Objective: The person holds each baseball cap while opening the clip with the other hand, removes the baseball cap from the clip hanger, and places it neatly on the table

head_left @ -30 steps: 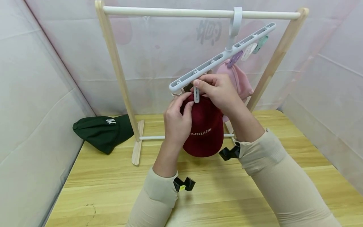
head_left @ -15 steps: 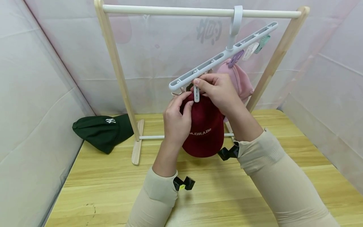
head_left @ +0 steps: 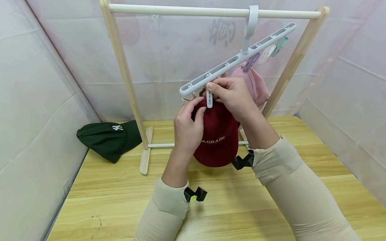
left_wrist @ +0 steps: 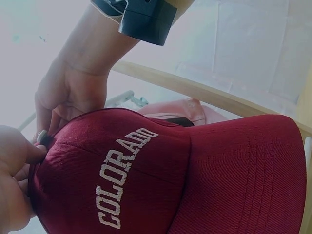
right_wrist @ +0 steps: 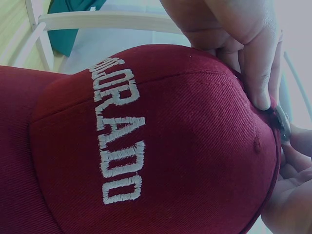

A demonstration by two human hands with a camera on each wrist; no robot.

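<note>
under the tilted hanger point(head_left: 238, 55) on the rack point(head_left: 123, 67), 1 red cap point(head_left: 218, 137) hangs at a white clip point(head_left: 209, 100). left hand point(head_left: 188, 129) pinches the cap's top edge, fingers curled round the fabric. right hand point(head_left: 233, 97) pinches the clip, thumb and forefinger closed on it. pink cap point(head_left: 256, 83) hangs just behind. green cap point(head_left: 108, 140) lies on the counter point(head_left: 271, 207), well apart.

Pale fabric walls point(head_left: 39, 100), wooden tabletop point(head_left: 241, 201)
</note>
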